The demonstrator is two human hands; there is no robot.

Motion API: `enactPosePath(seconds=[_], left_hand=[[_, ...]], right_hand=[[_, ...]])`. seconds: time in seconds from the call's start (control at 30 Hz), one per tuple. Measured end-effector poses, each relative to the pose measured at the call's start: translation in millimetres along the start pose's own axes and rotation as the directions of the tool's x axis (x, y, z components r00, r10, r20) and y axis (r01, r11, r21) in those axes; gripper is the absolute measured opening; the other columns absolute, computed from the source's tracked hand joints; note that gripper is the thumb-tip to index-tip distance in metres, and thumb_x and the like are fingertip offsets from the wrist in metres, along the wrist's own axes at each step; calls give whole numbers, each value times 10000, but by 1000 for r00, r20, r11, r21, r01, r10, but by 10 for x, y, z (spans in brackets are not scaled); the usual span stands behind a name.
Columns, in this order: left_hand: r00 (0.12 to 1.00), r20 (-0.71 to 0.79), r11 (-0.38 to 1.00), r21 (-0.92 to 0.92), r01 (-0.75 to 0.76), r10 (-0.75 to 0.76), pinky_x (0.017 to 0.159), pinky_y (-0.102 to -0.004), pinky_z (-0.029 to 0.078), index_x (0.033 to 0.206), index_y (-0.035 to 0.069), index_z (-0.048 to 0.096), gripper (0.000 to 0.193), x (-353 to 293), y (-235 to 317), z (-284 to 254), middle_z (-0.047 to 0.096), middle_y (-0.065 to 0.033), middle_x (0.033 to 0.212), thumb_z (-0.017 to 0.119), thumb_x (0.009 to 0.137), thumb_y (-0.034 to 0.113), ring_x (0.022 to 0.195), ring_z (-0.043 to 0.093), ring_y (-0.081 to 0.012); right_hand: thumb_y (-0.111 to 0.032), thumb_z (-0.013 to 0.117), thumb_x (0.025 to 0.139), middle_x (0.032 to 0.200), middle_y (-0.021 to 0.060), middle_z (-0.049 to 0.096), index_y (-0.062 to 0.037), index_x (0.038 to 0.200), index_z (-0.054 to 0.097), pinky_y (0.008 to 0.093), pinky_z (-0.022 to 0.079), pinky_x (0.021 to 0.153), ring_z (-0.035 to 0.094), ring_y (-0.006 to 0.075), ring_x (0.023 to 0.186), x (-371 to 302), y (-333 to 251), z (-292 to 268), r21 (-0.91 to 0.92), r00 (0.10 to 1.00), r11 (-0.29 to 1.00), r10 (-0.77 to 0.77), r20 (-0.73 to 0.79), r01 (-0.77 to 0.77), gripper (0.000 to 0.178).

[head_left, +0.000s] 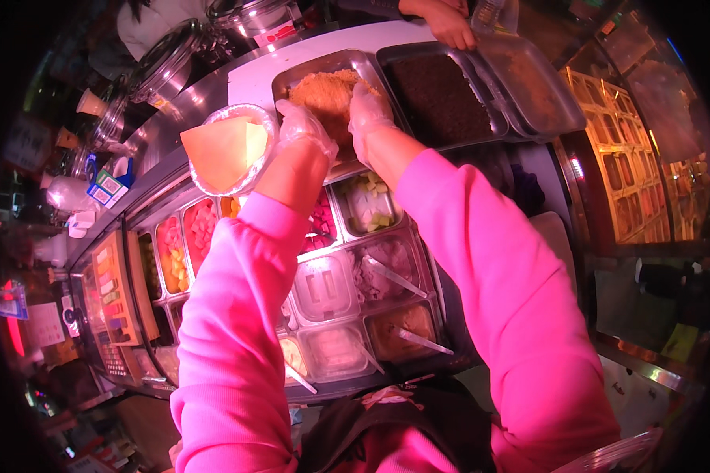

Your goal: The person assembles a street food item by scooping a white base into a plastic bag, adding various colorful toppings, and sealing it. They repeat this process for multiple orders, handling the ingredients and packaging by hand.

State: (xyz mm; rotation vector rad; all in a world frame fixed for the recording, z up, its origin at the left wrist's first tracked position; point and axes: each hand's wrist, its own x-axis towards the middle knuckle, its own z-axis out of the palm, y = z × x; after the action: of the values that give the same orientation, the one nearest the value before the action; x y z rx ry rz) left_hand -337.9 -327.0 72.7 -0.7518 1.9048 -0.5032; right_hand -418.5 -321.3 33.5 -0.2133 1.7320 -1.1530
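Both my hands reach into a metal tray (281,82) of orange-brown crumbs (323,88), and each wears a clear plastic glove. My left hand (304,130) rests at the tray's near left edge, fingers stretched along the side of the crumb heap. On the heap's right side lies my right hand (368,114), its fingers extended and partly sunk in the crumbs. Whether anything is buried between them is hidden. Left of my left wrist, a foil-rimmed round container (267,118) carries a folded orange-tan paper (222,154).
Right of the crumbs is a tray of dark crumbs (438,94), then another metal tray (532,87). Another person's hand (452,27) is at the far edge. Below my arms sit steel bins of diced fruit (201,225), a lidded bin (323,285) and bins with spoons (426,340).
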Motion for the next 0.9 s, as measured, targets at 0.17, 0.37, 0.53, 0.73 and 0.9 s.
enactPosePath(seconds=[0.17, 0.37, 0.53, 0.73, 0.9], left_hand=[[857, -174, 243, -968, -59, -484, 1065, -511, 433, 1480, 89, 561, 706, 236, -264, 270, 636, -142, 1419, 380, 1056, 625, 1284, 596, -324], [885, 69, -575, -783, -237, -460, 1024, -467, 474, 1442, 32, 547, 747, 633, -573, 391, 645, -163, 1372, 377, 1050, 645, 1218, 624, -330], [883, 154, -574, -806, -147, -443, 989, -429, 508, 1411, -15, 535, 787, 752, -587, 234, 653, -180, 1333, 375, 1044, 662, 1163, 647, -335], [825, 127, -409, -903, -134, -551, 966, -395, 539, 1322, -93, 563, 849, 961, -574, 267, 681, -203, 1241, 382, 1038, 686, 1071, 670, -322], [914, -20, -771, -530, -354, -406, 948, -447, 508, 1370, -19, 596, 922, 807, -589, 473, 675, -164, 1289, 328, 995, 780, 1128, 630, -360]], right_hand=[[-551, 492, 1024, 803, 75, 529, -123, 1027, 594, 403, 416, 609, 493, 212, 689, -68, -321, -37, 131, 978, 981, -161, 136, 143, 440], [-368, 565, 959, 898, 106, 726, -72, 1054, 720, 409, 526, 723, 657, 250, 768, 105, -762, 39, -371, 967, 895, -208, 148, 249, 347], [-496, 543, 989, 883, 102, 718, -34, 1024, 713, 410, 513, 698, 652, 240, 757, 319, -662, 256, -369, 973, 904, -230, 11, 217, 494], [-601, 492, 1020, 1143, 132, 698, -62, 1223, 697, 439, 498, 901, 623, 252, 1007, 554, -450, 193, -196, 946, 949, -192, 263, 247, 611], [-614, 583, 1009, 1622, 174, 421, -30, 1506, 520, 500, 303, 1195, 393, 311, 1470, 550, -422, -189, 116, 647, 880, -423, 635, 461, 770]])
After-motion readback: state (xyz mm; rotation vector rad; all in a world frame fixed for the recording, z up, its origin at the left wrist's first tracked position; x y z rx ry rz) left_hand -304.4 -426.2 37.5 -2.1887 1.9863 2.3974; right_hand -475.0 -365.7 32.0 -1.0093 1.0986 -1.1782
